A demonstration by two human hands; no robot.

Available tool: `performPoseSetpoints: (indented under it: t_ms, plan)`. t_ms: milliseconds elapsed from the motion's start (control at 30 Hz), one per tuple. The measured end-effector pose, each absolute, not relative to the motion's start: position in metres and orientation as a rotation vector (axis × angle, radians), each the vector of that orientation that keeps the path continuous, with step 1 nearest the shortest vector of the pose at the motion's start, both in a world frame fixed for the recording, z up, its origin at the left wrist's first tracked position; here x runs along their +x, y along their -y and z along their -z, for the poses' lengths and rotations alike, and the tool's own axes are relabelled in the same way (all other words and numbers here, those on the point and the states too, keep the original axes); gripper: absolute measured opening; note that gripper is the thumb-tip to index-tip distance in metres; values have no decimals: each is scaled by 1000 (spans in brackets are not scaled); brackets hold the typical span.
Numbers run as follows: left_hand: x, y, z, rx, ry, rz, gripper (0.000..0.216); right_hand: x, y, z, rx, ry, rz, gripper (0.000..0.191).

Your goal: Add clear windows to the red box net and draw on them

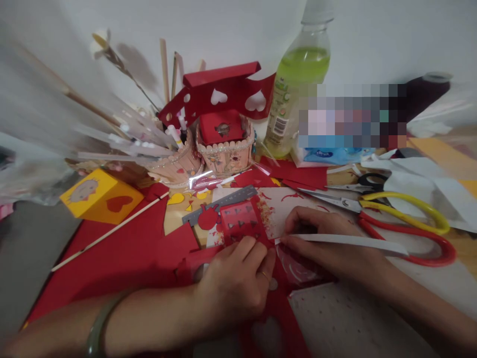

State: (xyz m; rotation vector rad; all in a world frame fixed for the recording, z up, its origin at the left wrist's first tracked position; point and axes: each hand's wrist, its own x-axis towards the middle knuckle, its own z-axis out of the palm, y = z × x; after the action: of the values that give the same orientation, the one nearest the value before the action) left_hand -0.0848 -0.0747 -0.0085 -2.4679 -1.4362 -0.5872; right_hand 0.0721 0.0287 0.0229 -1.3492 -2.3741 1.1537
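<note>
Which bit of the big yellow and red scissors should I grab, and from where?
Best to grip the scissors by the yellow loop and red loop, coming from the right. Both loops are open rings at the right end, roomy for fingers, while the metal blade end points left, so that way probably keeps fingers off the sharp part.

The left grip (238, 278) rests on red cut-out paper (281, 309); the right grip (333, 223) pinches a white strip (354, 240).
</note>
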Motion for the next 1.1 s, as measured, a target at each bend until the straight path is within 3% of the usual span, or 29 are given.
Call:
performPoseSetpoints:
  t_ms: [433,1100]
  plan:
    - [-87,72,7,-2444,1481,651,22,70,-25,-23,-1367,2437,-1055,8]
    - [-92,61,0,-2596,1342,247,22,79,-20,-24,-1321,2467,-1065,10]
